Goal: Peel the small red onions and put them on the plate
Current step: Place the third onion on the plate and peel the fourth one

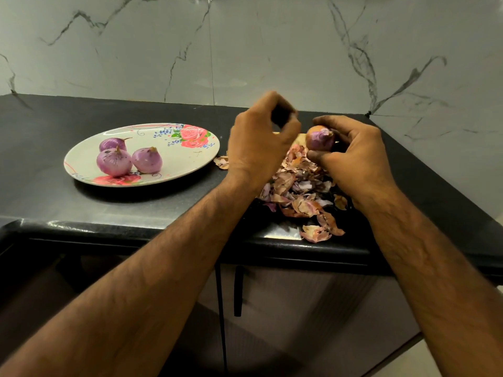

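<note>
Right hand [351,156] holds onion [317,140] (half-peeled), its tip facing the camera

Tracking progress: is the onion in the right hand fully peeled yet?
Partly peeled: the onion held in the right hand shows purple flesh around its tip, but orange-brown skin covers the rest.

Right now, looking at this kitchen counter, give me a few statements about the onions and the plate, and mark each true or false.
1. Three peeled onions lie on the plate. True.
2. The onion skins are heaped on the plate. False: they lie on the black counter, to the right of the plate.
3. The right hand holds a partly peeled onion. True.
4. The plate is plain white. False: it bears pink roses.
</note>
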